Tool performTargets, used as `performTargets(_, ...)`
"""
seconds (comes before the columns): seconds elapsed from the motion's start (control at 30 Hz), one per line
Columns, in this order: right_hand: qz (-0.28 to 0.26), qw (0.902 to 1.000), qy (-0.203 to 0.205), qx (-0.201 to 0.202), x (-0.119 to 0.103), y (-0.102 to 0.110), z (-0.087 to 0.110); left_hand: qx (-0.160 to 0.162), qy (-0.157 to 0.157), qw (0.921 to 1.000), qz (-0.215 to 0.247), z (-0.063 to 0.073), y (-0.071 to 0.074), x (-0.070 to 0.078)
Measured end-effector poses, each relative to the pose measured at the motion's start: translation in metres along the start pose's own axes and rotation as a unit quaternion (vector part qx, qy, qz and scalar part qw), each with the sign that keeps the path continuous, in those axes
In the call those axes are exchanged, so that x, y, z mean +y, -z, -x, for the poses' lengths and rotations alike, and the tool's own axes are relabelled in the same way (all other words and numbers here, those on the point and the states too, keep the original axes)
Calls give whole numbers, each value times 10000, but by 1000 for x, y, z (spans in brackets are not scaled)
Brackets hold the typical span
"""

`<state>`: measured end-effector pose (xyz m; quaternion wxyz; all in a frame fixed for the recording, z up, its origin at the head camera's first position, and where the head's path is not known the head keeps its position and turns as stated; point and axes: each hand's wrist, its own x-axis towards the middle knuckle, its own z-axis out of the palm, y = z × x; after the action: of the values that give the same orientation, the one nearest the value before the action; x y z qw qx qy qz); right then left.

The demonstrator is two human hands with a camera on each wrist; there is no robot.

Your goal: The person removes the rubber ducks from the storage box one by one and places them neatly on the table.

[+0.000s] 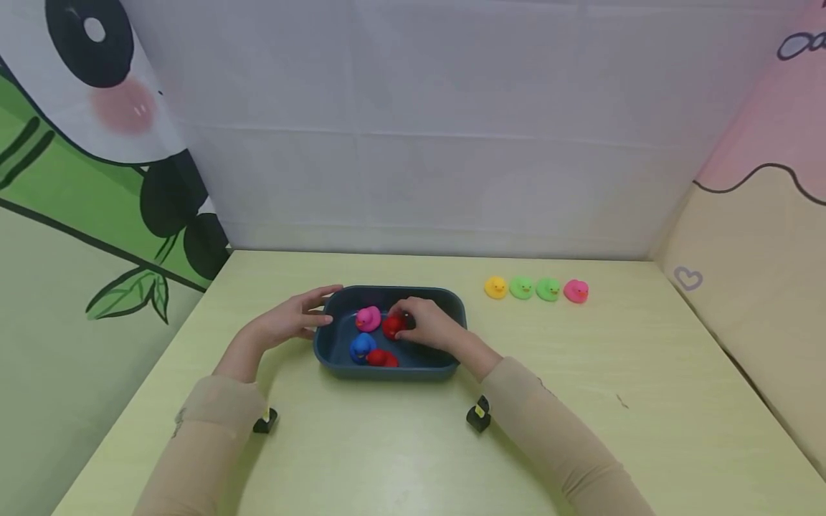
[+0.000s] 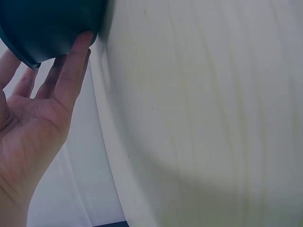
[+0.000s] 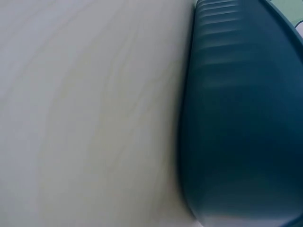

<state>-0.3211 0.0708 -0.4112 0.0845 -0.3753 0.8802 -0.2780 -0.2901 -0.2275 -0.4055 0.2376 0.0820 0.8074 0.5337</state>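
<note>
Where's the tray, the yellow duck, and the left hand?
Tray [image 1: 393,373], head view: outer face of its near wall.
Yellow duck [image 1: 495,289], head view: middle of its body.
Left hand [image 1: 292,319], head view: back of the hand.

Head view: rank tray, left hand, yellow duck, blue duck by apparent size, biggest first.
1. Tray
2. Left hand
3. Yellow duck and blue duck: too alike to rank, blue partly covered.
</note>
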Motion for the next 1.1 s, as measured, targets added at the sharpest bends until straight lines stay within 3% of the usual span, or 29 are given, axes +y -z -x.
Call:
performTargets(0.4,-47,9998,-194,58,0,-2,1,-21,-61,10000,-8,-4,0,-4)
performTargets(0.83,293,9994,30,161,3,5,5,-29,-75,10000,37,-6,0,-4)
performTargets(1.1,191,9997,118,133,-4,19,15,-36,-76,9999,104,-6,0,-4)
